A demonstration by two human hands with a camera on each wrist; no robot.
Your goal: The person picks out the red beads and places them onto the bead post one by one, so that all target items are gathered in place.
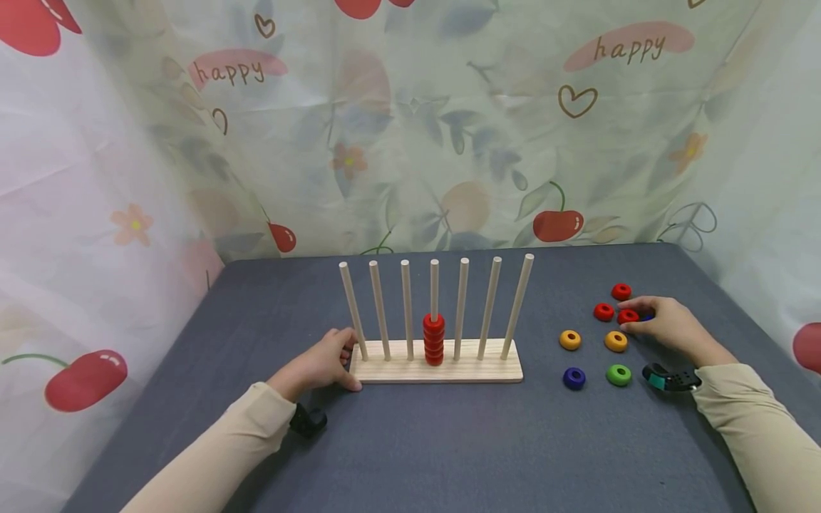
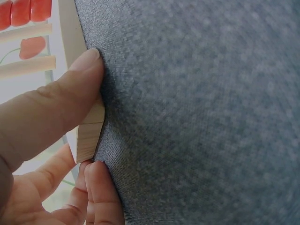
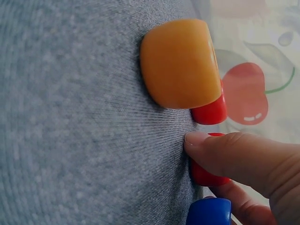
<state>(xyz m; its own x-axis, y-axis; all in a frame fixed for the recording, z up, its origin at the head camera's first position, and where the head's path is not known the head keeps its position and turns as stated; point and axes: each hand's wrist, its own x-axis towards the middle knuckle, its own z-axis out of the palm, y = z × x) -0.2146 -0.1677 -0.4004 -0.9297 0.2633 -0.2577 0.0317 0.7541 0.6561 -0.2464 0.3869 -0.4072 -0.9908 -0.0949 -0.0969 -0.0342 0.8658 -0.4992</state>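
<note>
The left hand (image 1: 323, 361) grips the left end of the pegged base (image 1: 391, 370); stacked red rings (image 1: 434, 343) sit on its middle peg (image 1: 435, 288). Rightward, the right hand (image 1: 670, 326) pinches a loose red ring (image 1: 627, 316) (pick-up, seemingly); the next move likely calls for a clean upward lift.

Your right hand (image 3: 260, 164) pinches a red bead (image 3: 205, 177) on the grey cloth (image 3: 84, 112). An orange bead (image 3: 179, 63) partly hides a second red bead (image 3: 211, 112); a blue bead (image 3: 209, 212), cut off below, sits beside your hand. A printed cherry (image 3: 244, 91) shows behind.
</note>
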